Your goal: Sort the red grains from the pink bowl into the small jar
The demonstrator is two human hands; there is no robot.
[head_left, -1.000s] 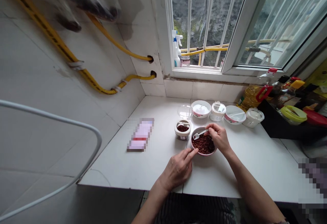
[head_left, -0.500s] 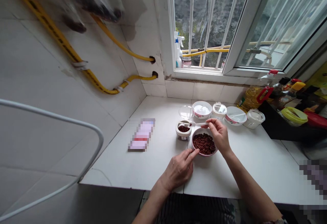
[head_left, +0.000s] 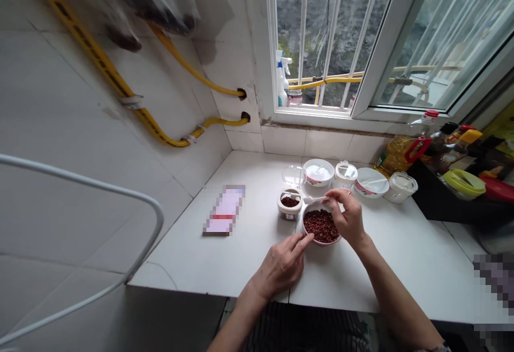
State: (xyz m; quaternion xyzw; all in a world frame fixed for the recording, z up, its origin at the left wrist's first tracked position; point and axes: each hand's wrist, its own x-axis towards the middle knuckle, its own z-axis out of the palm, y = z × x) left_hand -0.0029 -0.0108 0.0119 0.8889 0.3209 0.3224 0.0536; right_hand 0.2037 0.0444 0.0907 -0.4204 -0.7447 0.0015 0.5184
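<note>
My right hand (head_left: pixel 348 215) pinches the handle of a small white spoon (head_left: pixel 318 199). The spoon's head is over the far left rim of a bowl (head_left: pixel 309 238), just right of a small jar (head_left: pixel 289 212). Dark reddish-brown dried bits, perhaps peppercorns (head_left: pixel 321 226), fill much of the bowl. Similar bits lie inside the jar, whose clear lid (head_left: pixel 294 175) stands raised at the back. With its fingertips at the bowl's near left rim, my left hand (head_left: pixel 283 266) holds the bowl on the counter.
Behind stand a bowl of white powder (head_left: pixel 318 179), a lidded jar (head_left: pixel 345 172), a bowl with a white spoon in it (head_left: pixel 371 190) and another jar (head_left: pixel 400 187). An oil bottle (head_left: pixel 395 151) is at the back right. A blurred flat pinkish item (head_left: pixel 225 210) lies left.
My right hand has drawn slightly right, and the spoon's head has moved from above the small jar to the bowl's rim. My left hand stays on the bowl.
</note>
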